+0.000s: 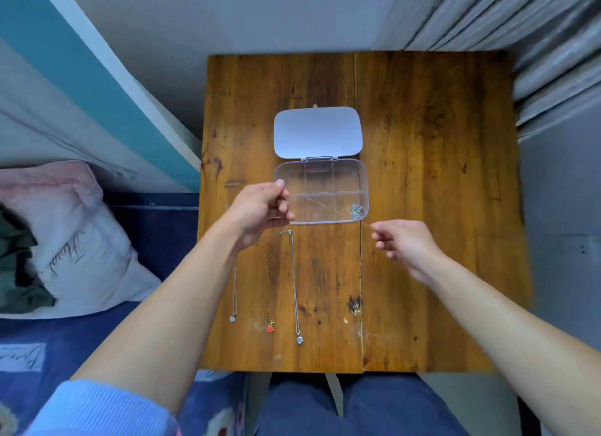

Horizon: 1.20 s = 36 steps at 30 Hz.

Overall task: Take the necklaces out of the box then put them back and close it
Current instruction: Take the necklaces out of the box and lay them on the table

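A clear plastic box (363, 188) with inner dividers lies open on the wooden table (422, 175), its white lid (318, 132) folded back. A thin gold necklace (325, 205) with a sparkly pendant (356, 211) stretches across the box's near compartments. My left hand (260, 211) pinches one end at the box's left edge. My right hand (403, 243) pinches the other end just off the box's near right corner. Three necklaces lie in front of the box: a silver heart one (233, 318), a red pendant one (270, 329) and a blue pendant one (299, 339).
The table stands against a grey wall, with pleated curtains (536, 45) at the right. A bed with a pink and white pillow (65, 240) and blue blanket (81, 338) is close on the left. My knees in blue trousers (357, 406) are under the near edge.
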Tool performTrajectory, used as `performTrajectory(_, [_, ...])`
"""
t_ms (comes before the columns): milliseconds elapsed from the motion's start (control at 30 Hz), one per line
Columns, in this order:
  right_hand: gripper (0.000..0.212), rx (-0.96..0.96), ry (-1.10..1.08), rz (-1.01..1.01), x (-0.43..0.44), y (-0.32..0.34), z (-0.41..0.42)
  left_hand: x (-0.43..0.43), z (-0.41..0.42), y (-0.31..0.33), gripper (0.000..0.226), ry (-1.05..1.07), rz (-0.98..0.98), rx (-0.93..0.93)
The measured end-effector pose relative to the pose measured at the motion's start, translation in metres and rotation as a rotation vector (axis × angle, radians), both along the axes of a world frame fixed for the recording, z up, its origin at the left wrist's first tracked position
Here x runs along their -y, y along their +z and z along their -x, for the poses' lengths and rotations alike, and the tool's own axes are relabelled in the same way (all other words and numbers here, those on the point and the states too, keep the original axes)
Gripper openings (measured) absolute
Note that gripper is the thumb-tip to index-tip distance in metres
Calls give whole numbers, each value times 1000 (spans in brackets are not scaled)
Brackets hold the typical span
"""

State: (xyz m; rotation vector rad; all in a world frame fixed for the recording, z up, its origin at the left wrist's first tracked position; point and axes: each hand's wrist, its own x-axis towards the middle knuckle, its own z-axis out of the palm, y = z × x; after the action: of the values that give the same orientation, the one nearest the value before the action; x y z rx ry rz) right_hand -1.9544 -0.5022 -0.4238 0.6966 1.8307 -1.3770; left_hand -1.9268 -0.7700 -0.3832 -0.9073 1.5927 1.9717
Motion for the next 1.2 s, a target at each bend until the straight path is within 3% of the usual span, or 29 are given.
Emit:
performTrajectory(100, [14, -34, 136, -98, 6, -11, -46, 2, -14, -1, 20, -111, 149, 29])
performTrajectory(300, [11, -120, 501, -261, 10, -21, -142, -20, -26, -21, 12, -346, 699, -31])
performTrajectory(567, [10, -140, 636, -410, 32, -36, -184, -65, -25, -65, 10, -317, 864, -36])
performTrajectory(900, [22, -105, 708, -531, 39, -48, -188, -75, -38, -83, 17, -523, 1035, -218])
performTrajectory(1100, [29, -76, 754, -507, 29, -37, -172, -76, -38, -86, 21, -533, 1027, -185])
performTrajectory(1200, [25, -170, 695, -497, 20, -18, -130, -69, -40, -74, 20, -493, 1046, -228])
